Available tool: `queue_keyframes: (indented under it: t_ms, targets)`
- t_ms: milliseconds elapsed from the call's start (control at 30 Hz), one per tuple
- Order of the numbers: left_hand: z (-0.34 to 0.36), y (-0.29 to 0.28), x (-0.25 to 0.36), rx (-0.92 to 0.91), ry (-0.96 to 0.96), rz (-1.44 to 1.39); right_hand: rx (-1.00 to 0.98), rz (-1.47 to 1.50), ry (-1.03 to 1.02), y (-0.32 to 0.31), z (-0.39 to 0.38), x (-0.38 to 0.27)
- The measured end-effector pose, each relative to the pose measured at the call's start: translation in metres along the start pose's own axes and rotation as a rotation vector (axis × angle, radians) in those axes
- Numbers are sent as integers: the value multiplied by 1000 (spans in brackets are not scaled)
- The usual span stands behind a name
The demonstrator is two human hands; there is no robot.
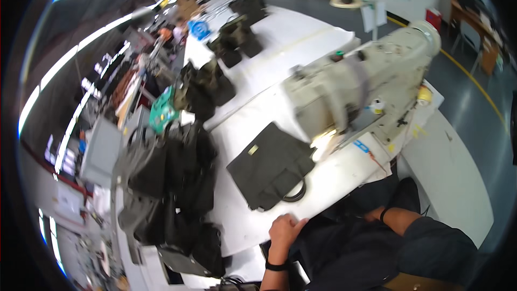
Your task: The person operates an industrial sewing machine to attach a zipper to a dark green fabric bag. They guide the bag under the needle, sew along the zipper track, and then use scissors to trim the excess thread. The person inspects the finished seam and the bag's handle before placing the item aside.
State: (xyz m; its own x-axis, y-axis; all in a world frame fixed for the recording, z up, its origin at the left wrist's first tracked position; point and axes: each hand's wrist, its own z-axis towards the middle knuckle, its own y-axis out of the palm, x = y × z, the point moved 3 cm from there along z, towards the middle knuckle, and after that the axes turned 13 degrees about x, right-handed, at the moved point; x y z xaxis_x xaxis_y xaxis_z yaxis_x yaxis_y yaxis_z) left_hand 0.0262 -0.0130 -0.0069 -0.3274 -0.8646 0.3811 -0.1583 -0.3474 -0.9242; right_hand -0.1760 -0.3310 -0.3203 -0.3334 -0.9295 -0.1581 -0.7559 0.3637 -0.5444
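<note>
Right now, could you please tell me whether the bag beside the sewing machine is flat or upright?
Lying flat: the dark handled bag shows its broad face upward on the white tabletop.

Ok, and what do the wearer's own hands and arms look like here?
Both the left hand and partly hidden right hand are ungloved, with a plain black band around each wrist. A dark sleeve covers the right upper arm; no left sleeve shows.

One head-worn fisheye looks down from close above the hands (285, 230) and out along the white table (242, 234).
</note>
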Motion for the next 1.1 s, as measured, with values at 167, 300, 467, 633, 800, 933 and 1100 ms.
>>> queue_keyframes:
  t_ms: [167,300,467,633,800,933,1100]
  targets:
    - [9,19,-9,95,85,-42,-111,-254,-22,-5,19,12]
    - [10,-1,-9,-46,54,-78,-4,-330,-55,18,60,23]
    - [10,5,-16,2,52,-46,213,-72,-30,19,66,-15]
    - [4,2,-11,20,16,-47,365,109,-429,0,28,-39]
    - [4,-3,-5,5,-24,-39,228,26,-371,-39,-27,-67]
    - [0,2,-12,27,-47,-45,379,-125,-405,-87,-102,-58]
    - [-1,4,-2,70,-34,-58,1178,45,-728,-73,-187,25]
